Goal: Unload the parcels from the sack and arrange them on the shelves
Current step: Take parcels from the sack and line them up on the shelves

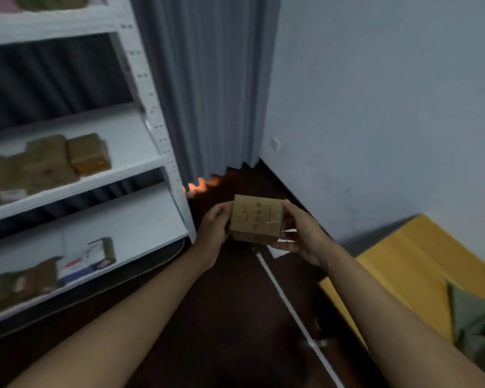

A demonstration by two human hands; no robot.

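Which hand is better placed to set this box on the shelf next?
Left, probably. The left hand grips the cardboard box on the side facing the white shelves, which stand to the person's left. The right hand holds the far side.

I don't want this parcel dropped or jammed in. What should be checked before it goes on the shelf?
1. Both hands hold the cardboard box: left hand and right hand grip opposite sides: ok.
2. Box closed: ok.
3. Free room on the lower shelf right of the parcels there: ok.
4. Free room on the middle shelf: ok.
5. Path to the shelves unobstructed: ok.
6. Box weight: cannot tell.
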